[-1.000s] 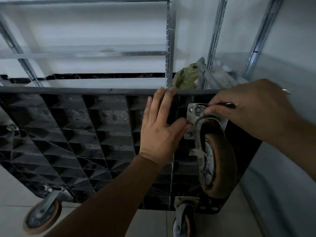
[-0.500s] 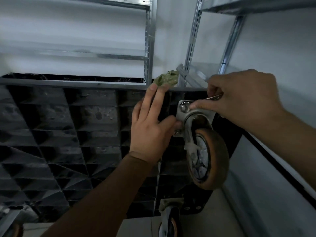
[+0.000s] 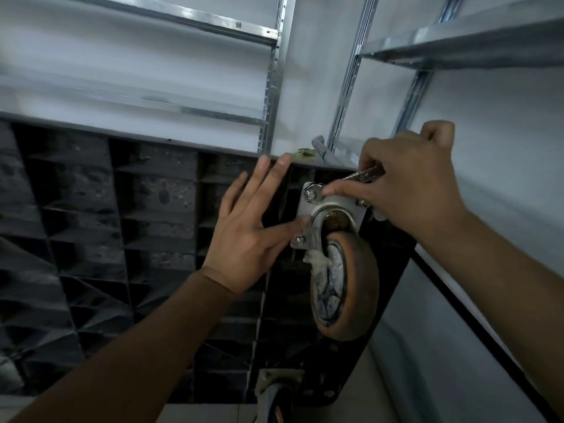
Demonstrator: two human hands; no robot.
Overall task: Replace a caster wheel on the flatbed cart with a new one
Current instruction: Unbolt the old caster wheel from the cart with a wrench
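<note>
- Black ribbed underside of the flatbed cart (image 3: pixel 128 227) stands on edge before me; its worn caster wheel (image 3: pixel 346 285) sits bolted at the upper right corner;
- left hand (image 3: pixel 248 236) lies flat, fingers straight, thumb touching the mounting plate (image 3: pixel 305 209);
- right hand (image 3: pixel 406 190) fingers curl round a wrench (image 3: pixel 363 174) at the top bolt (image 3: pixel 310 195).

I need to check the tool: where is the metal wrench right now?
In the head view, right of centre, the metal wrench is gripped by the right hand, its end by the upper-left bolt.
</note>
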